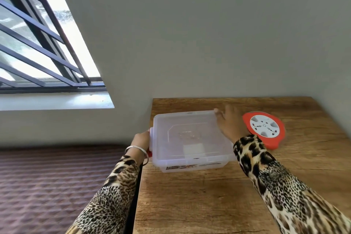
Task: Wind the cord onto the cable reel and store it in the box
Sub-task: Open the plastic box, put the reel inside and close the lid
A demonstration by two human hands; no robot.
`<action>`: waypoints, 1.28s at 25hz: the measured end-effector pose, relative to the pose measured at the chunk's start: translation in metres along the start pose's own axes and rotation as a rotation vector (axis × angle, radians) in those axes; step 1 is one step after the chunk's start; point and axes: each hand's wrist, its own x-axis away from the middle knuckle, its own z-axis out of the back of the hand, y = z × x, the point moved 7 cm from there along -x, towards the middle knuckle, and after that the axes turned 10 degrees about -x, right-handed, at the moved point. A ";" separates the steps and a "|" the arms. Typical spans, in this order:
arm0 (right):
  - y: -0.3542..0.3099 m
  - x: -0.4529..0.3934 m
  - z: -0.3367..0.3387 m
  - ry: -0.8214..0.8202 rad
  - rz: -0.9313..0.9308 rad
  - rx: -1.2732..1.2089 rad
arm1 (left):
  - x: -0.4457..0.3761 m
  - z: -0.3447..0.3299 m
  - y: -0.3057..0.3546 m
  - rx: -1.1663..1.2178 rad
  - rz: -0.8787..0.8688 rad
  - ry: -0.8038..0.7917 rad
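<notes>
Far left, a barred window (38, 30) w/ bright daylight behind it, pale sill below. Under that, a ribbed brownish mat or bedspread (57, 186) fills the near-left corner; can't tell which.

Moving right: left hand (141, 139) at the left end of the clear plastic box (190, 165), fingers curled closed around the white-and-red latch (151, 142) there. Silver bangle (136, 151) on that wrist, leopard-print sleeve (114, 192) running back toward the camera.

The box sits on the wooden table (209, 205), near the table's far-left corner, its left end right at the table edge. Translucent lid (187, 135) is on, flat across the top. Inside looks hazy through the plastic, contents can't be made out. A printed label strip shows along the near wall.

Right hand (230, 125) is on the box's far-right corner, fingers spread and bent over the lid's edge, palm down, pressing or gripping the rim; which of the two, can't tell. Fingertips are blurred. Its sleeve crosses the near-right of the table.

Just right of that hand: the cable reel (264, 129), red disc w/ a white socket face (264, 125) up, lying flat on the table, outside the box, just beside its right end, partly hidden by the right wrist. No loose cord in view around it.

Plain grey wall (209, 34) behind everything.
</notes>
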 end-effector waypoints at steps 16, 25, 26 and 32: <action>-0.068 0.013 0.057 0.059 0.392 -0.171 | 0.001 0.002 0.007 -0.104 -0.010 0.025; -0.093 0.059 0.175 0.100 0.357 -0.564 | 0.064 -0.018 0.120 -0.228 -0.542 0.505; -0.088 0.061 0.194 0.176 0.361 -0.605 | 0.074 -0.031 0.133 -0.230 -0.614 0.496; -0.012 0.074 0.290 0.621 0.370 -0.624 | 0.133 -0.150 0.173 -0.430 -1.078 0.407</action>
